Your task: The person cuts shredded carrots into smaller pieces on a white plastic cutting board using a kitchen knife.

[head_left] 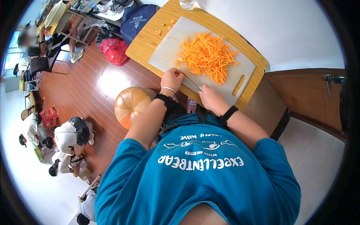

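Observation:
A heap of shredded orange carrot lies on a white cutting board. My right hand is closed around the handle of a knife at the board's near edge. The thin blade points up and left, towards my left hand. The fingers of that hand are curled together at the blade's tip and appear to pinch it; the exact contact is partly hidden. A few loose carrot shreds lie near the blade.
The board rests on a wooden table with carrot scraps and a glass. A round stool, a red plastic bag and a dark blue bag are to the left. Several people are farther left.

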The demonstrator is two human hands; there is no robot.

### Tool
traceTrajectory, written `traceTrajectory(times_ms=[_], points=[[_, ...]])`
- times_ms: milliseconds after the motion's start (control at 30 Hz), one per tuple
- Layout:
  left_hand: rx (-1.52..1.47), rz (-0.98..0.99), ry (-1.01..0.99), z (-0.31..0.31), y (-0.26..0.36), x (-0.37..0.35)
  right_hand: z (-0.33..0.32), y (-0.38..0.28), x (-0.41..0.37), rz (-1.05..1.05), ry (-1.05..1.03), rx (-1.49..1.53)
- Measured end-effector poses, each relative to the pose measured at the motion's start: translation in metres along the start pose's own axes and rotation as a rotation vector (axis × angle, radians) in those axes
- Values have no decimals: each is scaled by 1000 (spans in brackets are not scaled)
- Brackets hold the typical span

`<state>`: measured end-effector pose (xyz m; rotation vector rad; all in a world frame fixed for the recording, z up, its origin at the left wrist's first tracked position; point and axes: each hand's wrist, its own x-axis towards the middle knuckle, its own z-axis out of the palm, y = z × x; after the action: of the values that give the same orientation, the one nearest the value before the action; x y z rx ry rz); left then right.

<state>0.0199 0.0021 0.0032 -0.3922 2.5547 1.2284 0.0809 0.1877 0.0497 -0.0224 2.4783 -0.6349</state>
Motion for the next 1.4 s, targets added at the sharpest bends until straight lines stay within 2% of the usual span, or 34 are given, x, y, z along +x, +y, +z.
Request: traceTrajectory(times_ms=[133, 333, 533, 1233, 1400], points=[[-18, 23, -14, 1, -6, 6, 11, 3, 7, -23, 38, 31], [-57, 41, -111, 1, -15, 16, 6, 9, -19, 132, 14, -38], [-104, 30, -163, 1, -18, 18, 12, -12, -17, 160, 52, 48], [-77, 56, -120, 6, -22, 20, 5, -16, -4, 121, 13, -65], [-91, 65, -132, 1, -22, 20, 9, 12, -2, 62, 0, -60]])
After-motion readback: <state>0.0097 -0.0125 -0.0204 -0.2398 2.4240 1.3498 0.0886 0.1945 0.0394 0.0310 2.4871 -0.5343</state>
